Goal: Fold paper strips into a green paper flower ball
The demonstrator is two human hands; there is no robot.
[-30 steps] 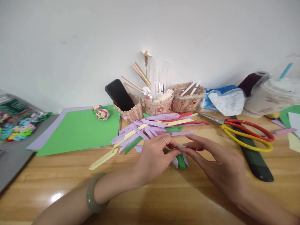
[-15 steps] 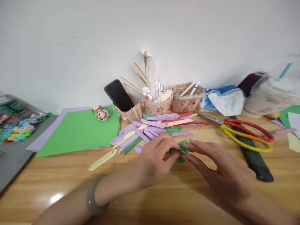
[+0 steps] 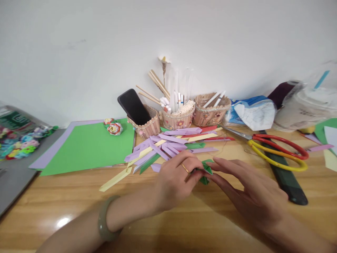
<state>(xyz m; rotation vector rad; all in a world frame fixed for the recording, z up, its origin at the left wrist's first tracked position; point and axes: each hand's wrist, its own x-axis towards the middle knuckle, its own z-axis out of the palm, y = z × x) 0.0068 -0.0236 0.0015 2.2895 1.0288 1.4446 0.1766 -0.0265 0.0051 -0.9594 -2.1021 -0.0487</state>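
Head view, left hand (image 3: 173, 179) and right hand (image 3: 247, 191), each grip pinching green folded paper (image 3: 205, 171)

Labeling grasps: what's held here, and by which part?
Both hands, left hand and right hand, pinch a small folded green paper piece at its opposite ends, fingertips only.

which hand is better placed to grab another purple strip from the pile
Left. The left hand lies right beside the purple strips, while the right hand sits further away, touching the green folded paper.
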